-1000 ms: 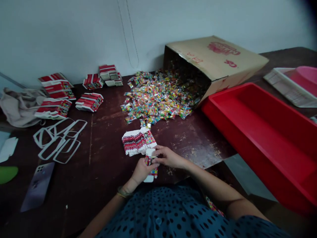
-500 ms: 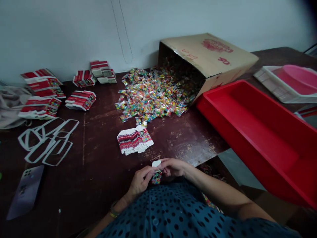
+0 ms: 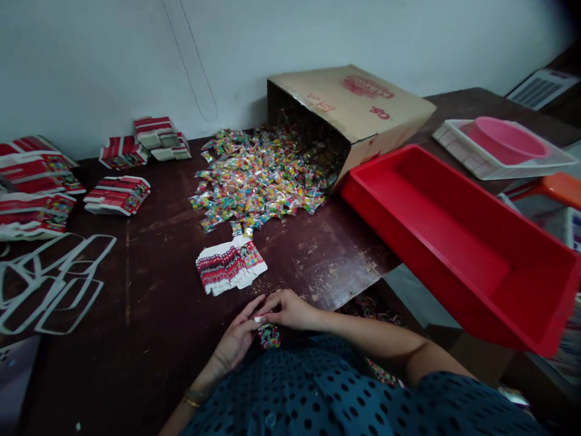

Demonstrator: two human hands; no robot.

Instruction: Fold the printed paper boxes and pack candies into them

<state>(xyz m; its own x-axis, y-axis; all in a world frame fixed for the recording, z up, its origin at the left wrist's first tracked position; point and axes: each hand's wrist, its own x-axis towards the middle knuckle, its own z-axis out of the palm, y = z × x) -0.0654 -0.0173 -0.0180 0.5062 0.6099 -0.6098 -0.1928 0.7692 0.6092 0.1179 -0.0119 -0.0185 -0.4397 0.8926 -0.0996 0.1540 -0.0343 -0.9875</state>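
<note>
both hands (image 3: 265, 321) at table edge (image 3: 363, 284), small box (image 3: 269, 335)

Both hands are brought together close in front of the torso, low in the head view. The left hand (image 3: 236, 342) is reached in from the lower left, its forearm bare, a thin bangle worn at the wrist, its fingers (image 3: 252, 307) extended and pressed toward the other hand. The right hand (image 3: 285, 310) is held palm down with the knuckles raised, the fingers curled inward; its forearm is stretched out to the right, bent at the elbow.
</note>
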